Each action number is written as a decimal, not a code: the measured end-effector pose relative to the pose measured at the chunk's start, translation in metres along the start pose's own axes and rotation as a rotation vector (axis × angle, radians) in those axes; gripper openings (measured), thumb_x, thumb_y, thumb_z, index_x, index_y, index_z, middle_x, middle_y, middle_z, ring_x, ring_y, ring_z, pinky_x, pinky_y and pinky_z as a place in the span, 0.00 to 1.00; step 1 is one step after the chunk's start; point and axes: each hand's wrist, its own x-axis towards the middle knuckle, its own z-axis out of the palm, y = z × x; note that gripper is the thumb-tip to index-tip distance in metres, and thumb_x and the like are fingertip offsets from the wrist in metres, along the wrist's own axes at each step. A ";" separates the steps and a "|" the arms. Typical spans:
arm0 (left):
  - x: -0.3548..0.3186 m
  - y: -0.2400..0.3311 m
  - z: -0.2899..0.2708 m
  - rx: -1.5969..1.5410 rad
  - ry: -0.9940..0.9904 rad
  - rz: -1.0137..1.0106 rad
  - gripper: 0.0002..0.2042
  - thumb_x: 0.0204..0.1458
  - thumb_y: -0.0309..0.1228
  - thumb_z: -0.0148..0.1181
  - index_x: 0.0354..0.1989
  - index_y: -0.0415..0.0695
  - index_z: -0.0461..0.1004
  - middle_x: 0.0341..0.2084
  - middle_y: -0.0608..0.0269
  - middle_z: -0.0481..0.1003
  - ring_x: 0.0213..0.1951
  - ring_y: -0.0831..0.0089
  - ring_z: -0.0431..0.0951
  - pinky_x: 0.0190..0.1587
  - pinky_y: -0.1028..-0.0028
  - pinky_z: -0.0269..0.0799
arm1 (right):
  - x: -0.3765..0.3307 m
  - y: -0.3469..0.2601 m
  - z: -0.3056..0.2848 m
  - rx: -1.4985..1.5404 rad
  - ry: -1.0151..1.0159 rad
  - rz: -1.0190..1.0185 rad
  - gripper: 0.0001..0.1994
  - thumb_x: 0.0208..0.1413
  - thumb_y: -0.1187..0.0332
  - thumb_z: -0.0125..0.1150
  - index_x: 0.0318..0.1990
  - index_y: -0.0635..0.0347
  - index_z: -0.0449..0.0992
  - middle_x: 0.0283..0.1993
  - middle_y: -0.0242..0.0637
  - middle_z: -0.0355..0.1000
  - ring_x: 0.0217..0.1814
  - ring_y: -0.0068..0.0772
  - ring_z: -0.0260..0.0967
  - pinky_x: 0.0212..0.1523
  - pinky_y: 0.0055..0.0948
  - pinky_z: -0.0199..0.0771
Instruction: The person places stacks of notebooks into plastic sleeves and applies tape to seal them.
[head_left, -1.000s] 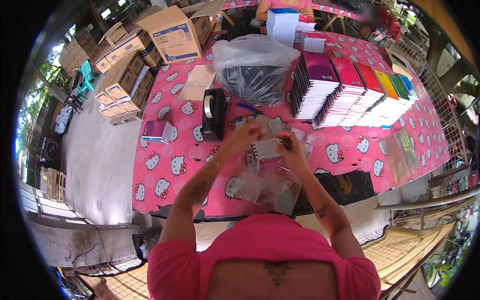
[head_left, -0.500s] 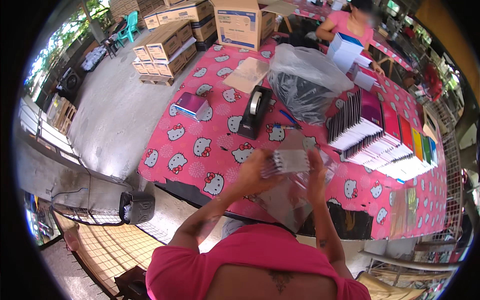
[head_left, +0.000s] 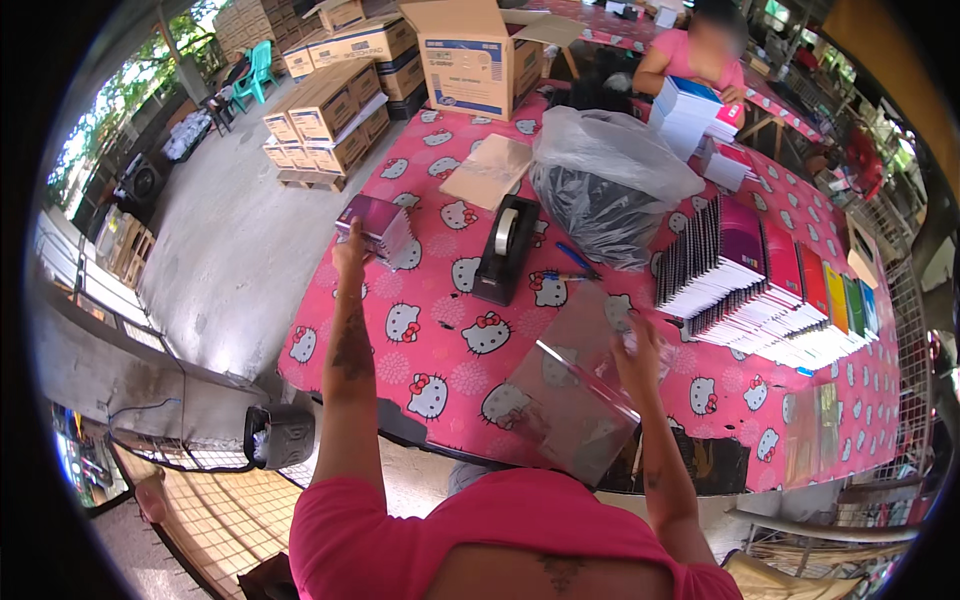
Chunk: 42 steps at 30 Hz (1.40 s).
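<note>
At the table's left edge, my left hand (head_left: pixel 350 250) grips a small stack of purple-covered notebooks (head_left: pixel 376 220), the thumb over its top. My right hand (head_left: pixel 640 358) is over the near middle of the table, its fingers curled on crinkled clear plastic. Beside it, flat clear plastic bags (head_left: pixel 575 420) lie loosely overlapped down to the front edge. Between the hands and farther off stands a black tape dispenser (head_left: pixel 506 250) with a roll of tape. A blue pen (head_left: pixel 577 258) lies to its right.
Rows of spiral notebooks (head_left: pixel 735 260) stand on the right. A big plastic bag with dark contents (head_left: pixel 610 185), a cardboard sheet (head_left: pixel 487 172) and an open carton (head_left: pixel 465 75) are farther back. Across the table sits another person (head_left: pixel 690 60). A black bin (head_left: pixel 280 435) is on the floor at left.
My left hand has moved from the middle to the far left with the small notebook bundle, onto the stack there. My right hand has let go of the bundle and stays near the plastic bags.
</note>
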 end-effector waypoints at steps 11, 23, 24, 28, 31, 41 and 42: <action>-0.212 -0.044 0.062 0.107 -0.343 0.846 0.46 0.49 0.44 0.72 0.67 0.29 0.53 0.61 0.33 0.61 0.63 0.42 0.63 0.63 0.54 0.61 | 0.125 0.015 0.119 -0.299 -0.328 -0.172 0.17 0.45 0.64 0.71 0.44 0.51 0.77 0.47 0.46 0.68 0.49 0.55 0.71 0.48 0.55 0.71; -0.255 -0.055 0.040 0.290 -0.350 0.786 0.27 0.44 0.34 0.74 0.50 0.38 0.67 0.32 0.49 0.78 0.31 0.54 0.81 0.34 0.60 0.76 | 0.217 -0.074 0.111 -0.745 -0.214 -0.826 0.07 0.50 0.67 0.61 0.23 0.54 0.81 0.43 0.39 0.72 0.56 0.42 0.67 0.58 0.46 0.61; -0.255 -0.053 0.042 0.295 -0.373 0.782 0.27 0.44 0.34 0.74 0.50 0.38 0.67 0.32 0.49 0.78 0.31 0.53 0.81 0.34 0.60 0.76 | 0.233 -0.070 0.122 -0.826 -0.258 -0.841 0.08 0.51 0.67 0.60 0.23 0.54 0.81 0.45 0.39 0.73 0.58 0.43 0.66 0.60 0.47 0.60; -0.252 -0.049 0.044 0.321 -0.364 0.872 0.27 0.44 0.34 0.74 0.49 0.38 0.67 0.32 0.50 0.77 0.32 0.53 0.81 0.34 0.59 0.75 | 0.258 -0.069 0.131 -0.983 -0.355 -0.740 0.08 0.49 0.68 0.62 0.36 0.52 0.84 0.58 0.40 0.71 0.67 0.43 0.62 0.70 0.52 0.51; -0.264 -0.049 0.047 0.293 -0.351 0.744 0.28 0.44 0.35 0.74 0.50 0.38 0.67 0.33 0.48 0.76 0.33 0.50 0.80 0.35 0.56 0.75 | 0.223 -0.068 0.123 -0.621 -0.138 -0.843 0.12 0.52 0.69 0.61 0.44 0.52 0.82 0.64 0.42 0.67 0.68 0.47 0.60 0.70 0.56 0.51; -0.251 -0.059 0.066 0.352 -0.325 0.842 0.28 0.45 0.37 0.72 0.51 0.39 0.66 0.33 0.44 0.76 0.34 0.44 0.79 0.36 0.54 0.74 | -0.016 0.002 -0.017 -0.415 -0.161 0.484 0.39 0.48 0.44 0.66 0.66 0.51 0.63 0.71 0.50 0.55 0.72 0.58 0.53 0.66 0.62 0.53; -0.253 -0.057 0.068 0.361 -0.312 0.866 0.28 0.45 0.38 0.73 0.51 0.39 0.66 0.32 0.45 0.77 0.34 0.46 0.80 0.35 0.55 0.75 | -0.029 0.012 -0.022 -0.471 -0.179 0.413 0.41 0.47 0.43 0.66 0.68 0.50 0.62 0.72 0.51 0.53 0.73 0.58 0.51 0.67 0.63 0.51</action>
